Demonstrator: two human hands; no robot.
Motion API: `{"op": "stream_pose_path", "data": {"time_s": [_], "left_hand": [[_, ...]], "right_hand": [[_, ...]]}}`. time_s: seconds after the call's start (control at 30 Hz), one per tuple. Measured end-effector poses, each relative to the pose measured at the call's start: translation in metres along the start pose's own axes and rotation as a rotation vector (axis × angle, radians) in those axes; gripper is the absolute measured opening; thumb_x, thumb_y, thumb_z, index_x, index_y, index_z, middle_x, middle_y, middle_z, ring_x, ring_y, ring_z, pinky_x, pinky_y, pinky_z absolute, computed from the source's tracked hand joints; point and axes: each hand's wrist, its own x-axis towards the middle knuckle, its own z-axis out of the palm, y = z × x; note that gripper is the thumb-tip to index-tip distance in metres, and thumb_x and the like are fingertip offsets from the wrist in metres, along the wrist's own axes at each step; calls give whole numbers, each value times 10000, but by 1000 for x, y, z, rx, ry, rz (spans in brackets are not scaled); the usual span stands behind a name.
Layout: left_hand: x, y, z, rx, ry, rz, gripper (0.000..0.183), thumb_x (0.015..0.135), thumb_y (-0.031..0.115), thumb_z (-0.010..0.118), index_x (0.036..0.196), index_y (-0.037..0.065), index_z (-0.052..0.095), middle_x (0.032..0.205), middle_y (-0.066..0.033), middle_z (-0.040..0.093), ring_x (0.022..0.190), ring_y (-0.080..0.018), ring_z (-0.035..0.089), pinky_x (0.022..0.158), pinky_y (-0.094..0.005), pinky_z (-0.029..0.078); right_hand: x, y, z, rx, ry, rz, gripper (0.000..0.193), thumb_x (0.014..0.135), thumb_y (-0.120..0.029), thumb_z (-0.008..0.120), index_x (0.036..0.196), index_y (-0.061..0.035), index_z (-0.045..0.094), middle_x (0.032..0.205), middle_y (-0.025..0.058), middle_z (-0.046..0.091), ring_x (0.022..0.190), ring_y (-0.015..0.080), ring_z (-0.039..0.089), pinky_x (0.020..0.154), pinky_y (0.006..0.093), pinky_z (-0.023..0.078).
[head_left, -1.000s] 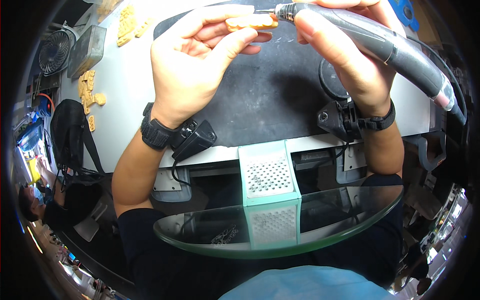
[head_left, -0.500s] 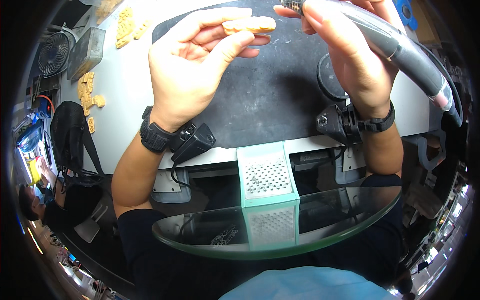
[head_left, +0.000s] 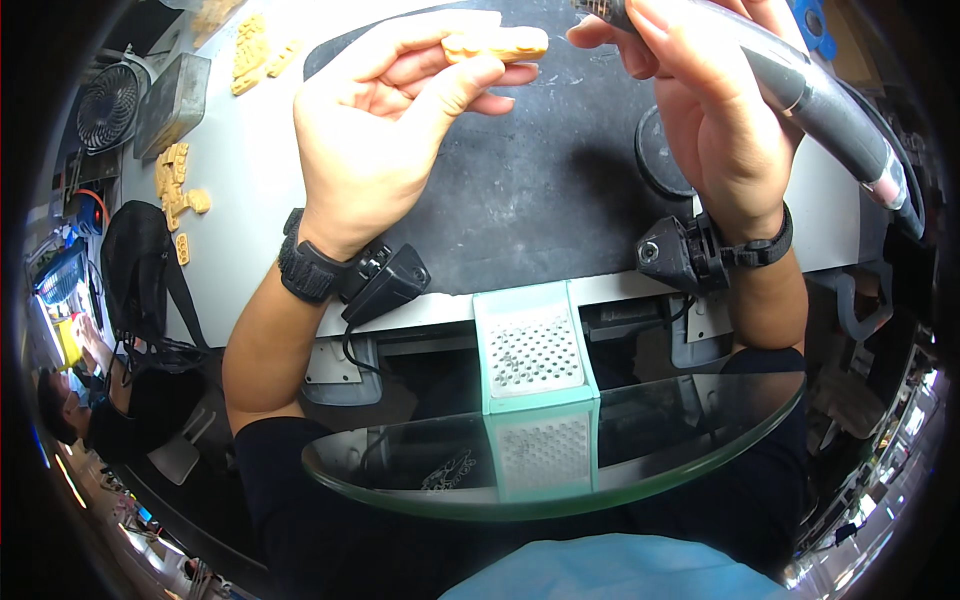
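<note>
My left hand (head_left: 370, 140) is closed, pinching a small tan moulded piece (head_left: 497, 44) between thumb and fingers above the dark mat (head_left: 520, 200). My right hand (head_left: 725, 120) wraps round a thick grey cylindrical corded hand tool (head_left: 800, 85). Its slotted dark end points left towards the tan piece, with a gap between them. The tip runs up to the frame's top edge, so its exact kind is hard to make out. Both wrists carry black straps with small black devices.
Several tan moulded pieces (head_left: 175, 190) lie on the white table's left side, near a metal box (head_left: 172, 105) and a small fan (head_left: 108, 105). A round black dish (head_left: 660, 150) sits on the mat. A perforated green-framed tray (head_left: 535, 350) and a clear curved shield (head_left: 400, 460) are nearest me.
The right hand and its tool have shifted slightly right. The left hand with the tan piece has moved a little up and left.
</note>
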Motion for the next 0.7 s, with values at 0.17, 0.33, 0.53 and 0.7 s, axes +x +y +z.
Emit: {"op": "stream_pose_path", "data": {"time_s": [0.17,0.33,0.53,0.7], "left_hand": [[-1,0,0,21,12,-6,263,927,11,560,1160,-108,529,1066,-238,652,939,-321,678,770,-328,592],[-1,0,0,39,7,-15,265,924,2,559,1166,-102,526,1072,-234,651,950,-319,675,772,-329,592],[-1,-2,-1,1,10,-7,266,923,3,563,1165,-101,526,1072,-235,652,947,-314,677,771,-329,592],[-1,1,2,24,14,-34,265,920,-5,563,1165,-101,530,1069,-231,653,942,-311,678,769,-327,592]], "right_hand": [[0,1,-7,89,-82,32,237,866,-104,637,1028,63,597,818,116,645,707,169,623,601,264,480],[-6,2,-3,109,-7,0,234,874,-129,635,1020,49,593,834,145,652,699,177,630,576,267,481],[0,-3,-2,-17,-99,-13,275,889,-158,608,1048,65,591,894,173,670,769,218,670,551,245,473],[-1,1,-8,86,-40,-12,295,887,-153,607,1081,67,584,914,176,669,800,236,680,549,246,477]]}}
